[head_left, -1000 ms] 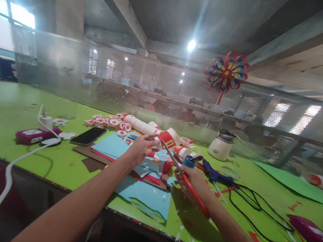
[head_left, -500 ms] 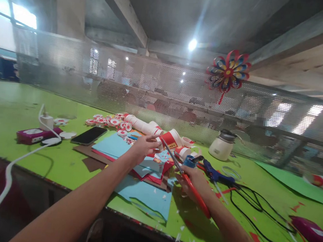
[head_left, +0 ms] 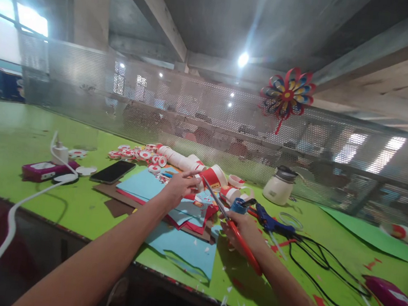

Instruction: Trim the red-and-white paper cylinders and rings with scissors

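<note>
My left hand (head_left: 180, 189) is closed on a red and white paper cup (head_left: 214, 178), which is tipped on its side above the sheets. In my right hand (head_left: 245, 229) is a pair of scissors (head_left: 244, 247) with red handles, its blades pointing up and away to the left, against the cup's near side. Whether the blades are cutting into the cup cannot be made out. Light blue paper sheets (head_left: 141, 185) lie under my left hand, over red and brown ones. Another red and white cup (head_left: 229, 193) lies just beyond the scissors.
Red and white discs (head_left: 145, 155) and a row of stacked cups (head_left: 176, 157) lie behind the sheets. A phone (head_left: 112, 172) is at left. On the right are a blue glue gun (head_left: 273, 221) with black cable, a cream jug (head_left: 279, 186) and green paper (head_left: 367, 235). Mesh partition (head_left: 194, 107) stands behind.
The cup and both hands have shifted very slightly left in view. The scissors' red handles have moved a little up and left. Both holds are the same.
</note>
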`<action>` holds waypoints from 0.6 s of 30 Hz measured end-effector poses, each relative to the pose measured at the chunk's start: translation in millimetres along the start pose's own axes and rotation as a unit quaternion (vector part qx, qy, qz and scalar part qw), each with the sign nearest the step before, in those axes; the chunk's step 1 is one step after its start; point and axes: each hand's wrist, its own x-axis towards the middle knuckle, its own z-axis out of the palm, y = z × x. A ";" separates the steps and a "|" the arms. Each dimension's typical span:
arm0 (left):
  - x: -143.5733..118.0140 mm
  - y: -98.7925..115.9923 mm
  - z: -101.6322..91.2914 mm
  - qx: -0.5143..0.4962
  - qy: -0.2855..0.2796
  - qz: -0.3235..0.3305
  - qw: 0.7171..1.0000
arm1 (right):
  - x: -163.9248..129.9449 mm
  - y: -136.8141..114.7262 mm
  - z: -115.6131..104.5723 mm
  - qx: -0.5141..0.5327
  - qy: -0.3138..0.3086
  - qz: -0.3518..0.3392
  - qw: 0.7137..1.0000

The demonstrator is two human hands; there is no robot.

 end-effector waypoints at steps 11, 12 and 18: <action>3.2 -5.4 2.2 0.065 0.023 0.034 0.997 | 0.3 2.8 1.8 0.026 -0.004 0.013 1.000; 4.2 -6.5 1.2 0.074 0.022 0.039 0.996 | 0.0 2.1 1.5 0.029 -0.007 0.015 0.999; 6.4 -9.6 -1.5 0.086 0.026 0.055 0.994 | -2.3 -1.1 1.1 0.019 0.010 0.013 1.000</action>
